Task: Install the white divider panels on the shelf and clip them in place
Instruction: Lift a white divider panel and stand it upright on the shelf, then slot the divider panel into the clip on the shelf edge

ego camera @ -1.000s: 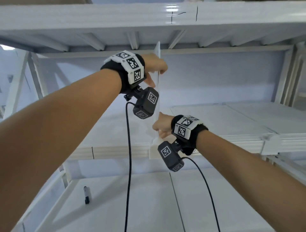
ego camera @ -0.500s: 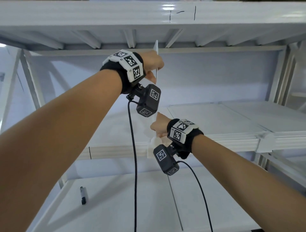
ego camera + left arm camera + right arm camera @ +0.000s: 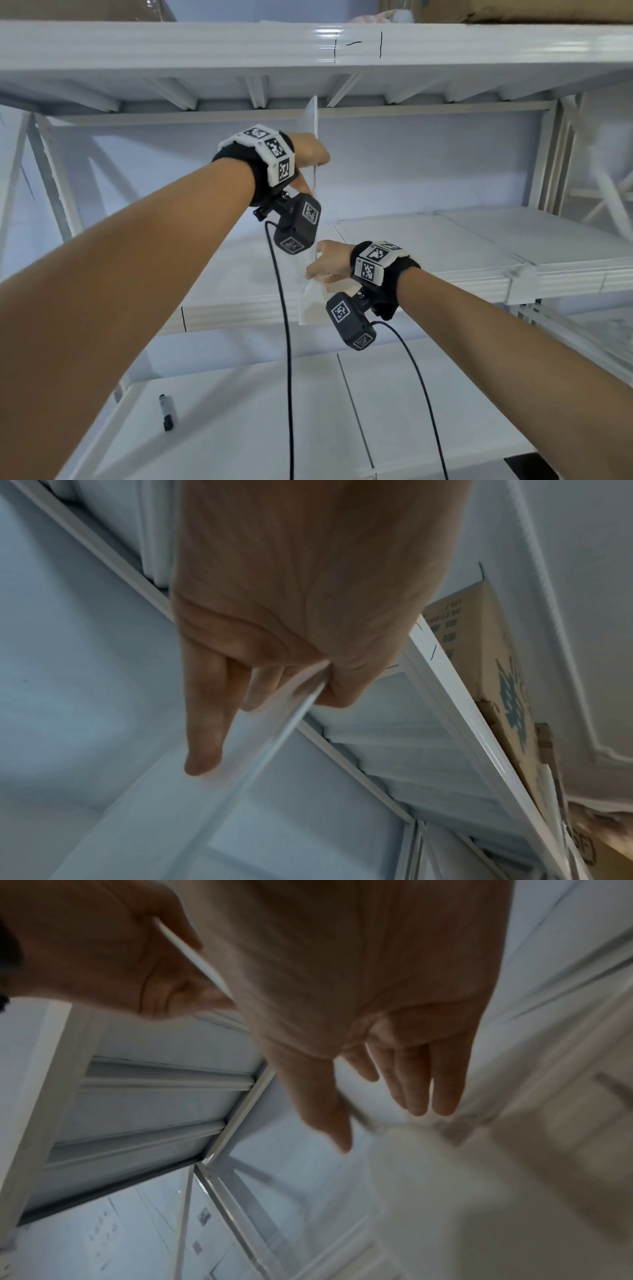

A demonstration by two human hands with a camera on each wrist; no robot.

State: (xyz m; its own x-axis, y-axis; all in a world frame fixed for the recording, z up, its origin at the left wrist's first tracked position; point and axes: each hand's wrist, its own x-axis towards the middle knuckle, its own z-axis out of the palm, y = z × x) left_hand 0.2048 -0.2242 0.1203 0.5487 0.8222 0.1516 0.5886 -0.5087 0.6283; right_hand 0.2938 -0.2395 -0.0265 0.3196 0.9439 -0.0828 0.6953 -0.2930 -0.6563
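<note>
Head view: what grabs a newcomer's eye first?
Two bare forearms reaching up into a white shelf, holding a thin white divider panel upright and edge-on at centre. The left hand pinches its upper part just under the shelf above; the right hand is at its lower end by the front lip, fingers straight. A black marker lies on the lower shelf, bottom left.

The head camera looks forward and slightly up from close in front of the white metal shelf unit (image 3: 445,274), both forearms reaching into view. The left wrist camera looks along the left hand (image 3: 308,588), very near, toward the far upper shelf underside. The right wrist camera looks along the right hand (image 3: 377,988), blurred. All three share the thin white divider panel (image 3: 314,137).
</note>
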